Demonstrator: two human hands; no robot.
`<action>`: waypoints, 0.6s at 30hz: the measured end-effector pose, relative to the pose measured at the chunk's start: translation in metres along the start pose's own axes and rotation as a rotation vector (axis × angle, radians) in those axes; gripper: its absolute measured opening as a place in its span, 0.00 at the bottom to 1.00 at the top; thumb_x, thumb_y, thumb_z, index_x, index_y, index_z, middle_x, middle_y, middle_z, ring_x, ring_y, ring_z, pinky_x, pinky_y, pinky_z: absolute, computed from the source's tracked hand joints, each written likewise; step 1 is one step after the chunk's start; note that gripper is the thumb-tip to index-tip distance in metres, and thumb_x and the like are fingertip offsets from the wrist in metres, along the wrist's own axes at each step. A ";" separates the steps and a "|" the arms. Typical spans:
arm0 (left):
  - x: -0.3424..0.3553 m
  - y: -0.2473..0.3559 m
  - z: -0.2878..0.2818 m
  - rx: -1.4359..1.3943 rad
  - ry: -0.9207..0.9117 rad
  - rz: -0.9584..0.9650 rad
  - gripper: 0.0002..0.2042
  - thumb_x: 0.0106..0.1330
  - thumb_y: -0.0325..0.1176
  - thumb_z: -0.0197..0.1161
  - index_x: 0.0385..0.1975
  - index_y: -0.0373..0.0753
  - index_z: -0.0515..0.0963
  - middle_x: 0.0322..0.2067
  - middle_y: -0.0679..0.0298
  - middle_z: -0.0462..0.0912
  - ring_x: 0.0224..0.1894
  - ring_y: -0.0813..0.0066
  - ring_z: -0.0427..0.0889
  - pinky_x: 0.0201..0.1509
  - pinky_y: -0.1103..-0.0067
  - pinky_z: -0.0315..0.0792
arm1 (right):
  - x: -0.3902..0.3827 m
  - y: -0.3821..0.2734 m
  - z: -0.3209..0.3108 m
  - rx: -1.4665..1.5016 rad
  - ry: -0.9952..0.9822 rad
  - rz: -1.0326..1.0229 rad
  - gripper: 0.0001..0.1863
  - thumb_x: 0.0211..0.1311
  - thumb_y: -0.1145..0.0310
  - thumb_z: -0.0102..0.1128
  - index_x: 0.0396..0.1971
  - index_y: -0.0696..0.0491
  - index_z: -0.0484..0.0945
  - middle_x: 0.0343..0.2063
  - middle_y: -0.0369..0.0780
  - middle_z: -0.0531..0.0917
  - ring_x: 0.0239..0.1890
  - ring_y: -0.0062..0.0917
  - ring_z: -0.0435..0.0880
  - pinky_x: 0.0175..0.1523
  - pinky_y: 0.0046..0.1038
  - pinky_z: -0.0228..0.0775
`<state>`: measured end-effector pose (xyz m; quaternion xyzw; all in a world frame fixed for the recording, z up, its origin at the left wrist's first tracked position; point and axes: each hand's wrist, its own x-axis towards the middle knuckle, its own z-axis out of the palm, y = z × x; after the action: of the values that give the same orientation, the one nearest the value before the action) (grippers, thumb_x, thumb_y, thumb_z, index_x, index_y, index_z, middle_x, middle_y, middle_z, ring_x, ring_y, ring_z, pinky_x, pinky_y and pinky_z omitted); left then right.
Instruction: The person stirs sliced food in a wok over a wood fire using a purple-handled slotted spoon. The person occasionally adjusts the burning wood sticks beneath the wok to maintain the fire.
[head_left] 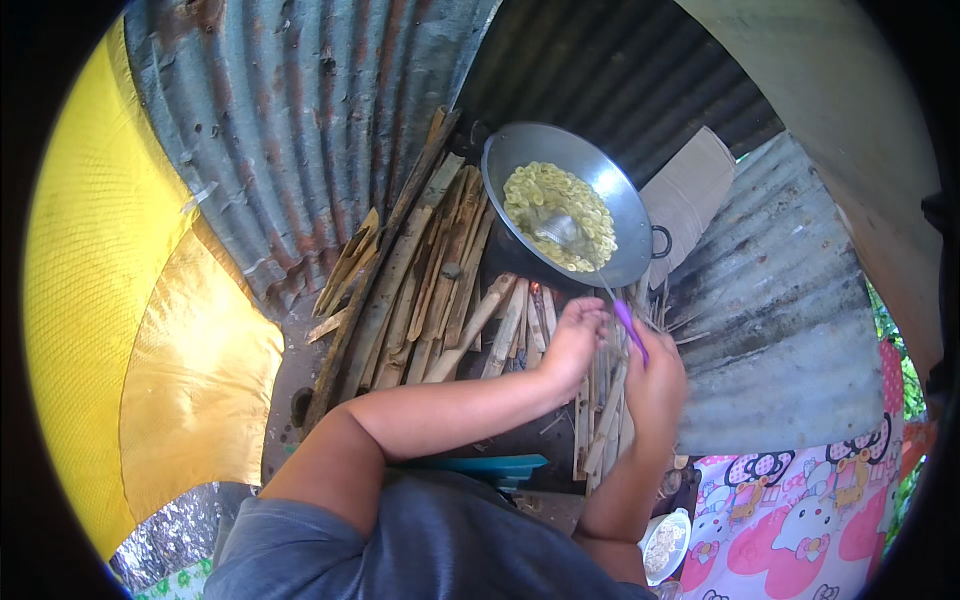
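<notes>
A wide metal wok stands over a wood fire and holds many pale yellow, round slices in bubbling liquid. My right hand is closed around the purple handle of a metal spatula. The spatula's shaft crosses the wok's near rim, and its broad metal head lies among the slices. Close beside the handle, my left hand has its fingers curled in. Whether anything is inside those fingers is hidden.
Split firewood is piled left of the wok, with sticks running into the glowing fire below. Corrugated metal sheets surround the hearth. Cardboard leans right of the wok. A white tub of pale pieces sits by my right elbow.
</notes>
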<state>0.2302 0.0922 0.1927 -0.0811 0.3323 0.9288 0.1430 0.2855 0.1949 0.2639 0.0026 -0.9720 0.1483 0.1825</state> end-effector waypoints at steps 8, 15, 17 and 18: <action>-0.018 -0.018 0.008 0.057 -0.066 -0.163 0.12 0.72 0.33 0.45 0.52 0.40 0.67 0.42 0.67 0.75 0.41 0.81 0.74 0.45 0.83 0.68 | -0.008 -0.008 -0.022 -0.001 -0.010 0.154 0.19 0.57 0.73 0.56 0.50 0.44 0.79 0.32 0.43 0.78 0.35 0.39 0.79 0.42 0.36 0.70; -0.015 -0.022 0.024 0.041 -0.114 -0.190 0.13 0.71 0.34 0.45 0.53 0.41 0.66 0.44 0.66 0.75 0.44 0.79 0.74 0.47 0.81 0.68 | 0.028 0.049 0.018 0.160 0.126 -0.017 0.16 0.60 0.70 0.56 0.48 0.50 0.80 0.39 0.47 0.81 0.42 0.41 0.81 0.46 0.36 0.72; -0.014 -0.023 0.024 0.044 -0.100 -0.175 0.14 0.71 0.34 0.45 0.54 0.41 0.66 0.45 0.66 0.75 0.45 0.78 0.74 0.48 0.81 0.68 | 0.042 0.072 0.032 0.207 0.139 0.146 0.15 0.61 0.69 0.55 0.48 0.50 0.79 0.40 0.49 0.81 0.43 0.42 0.81 0.48 0.36 0.72; -0.012 -0.021 0.023 0.055 -0.075 -0.161 0.15 0.71 0.35 0.45 0.55 0.41 0.66 0.45 0.66 0.75 0.46 0.78 0.74 0.48 0.80 0.68 | 0.045 0.081 0.035 0.243 0.212 0.248 0.15 0.62 0.69 0.55 0.48 0.51 0.79 0.41 0.50 0.81 0.43 0.43 0.81 0.49 0.36 0.72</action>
<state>0.2473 0.1200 0.2008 -0.0690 0.3443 0.9072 0.2316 0.2268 0.2642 0.2258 -0.1107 -0.9152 0.2850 0.2624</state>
